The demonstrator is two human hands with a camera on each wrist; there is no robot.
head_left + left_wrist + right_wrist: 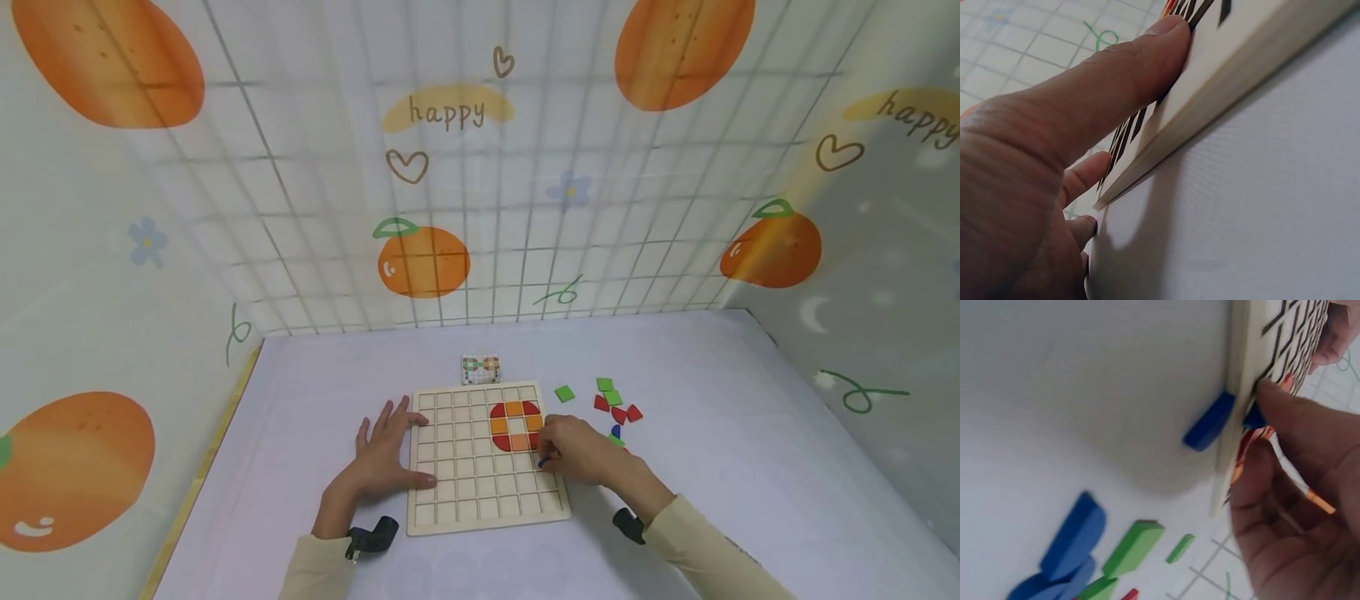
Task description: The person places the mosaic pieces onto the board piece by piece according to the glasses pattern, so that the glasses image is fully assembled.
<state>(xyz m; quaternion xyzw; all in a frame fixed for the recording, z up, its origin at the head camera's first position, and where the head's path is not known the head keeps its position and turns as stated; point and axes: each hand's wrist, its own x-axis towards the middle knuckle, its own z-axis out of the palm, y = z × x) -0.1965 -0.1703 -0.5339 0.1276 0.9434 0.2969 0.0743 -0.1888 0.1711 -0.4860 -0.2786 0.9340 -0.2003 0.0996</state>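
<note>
A wooden grid board (480, 492) lies on the white table. A ring of red and orange pieces (516, 425) fills its upper right cells. My left hand (390, 454) rests flat on the table by the board's left edge, and its thumb (1116, 81) presses on the board (1241, 69). My right hand (546, 457) is at the board's right side, where its fingertips (1272, 400) pinch a small blue piece (1252, 417) on the board's rim (1241, 375). Another blue piece (1210, 420) lies against the board's outer side.
Loose green, red and blue pieces (615, 408) lie right of the board, with blue ones (1072, 534) and green ones (1132, 547) close to my right hand. A small pattern card (481, 367) stands behind the board. Patterned walls enclose the table on three sides.
</note>
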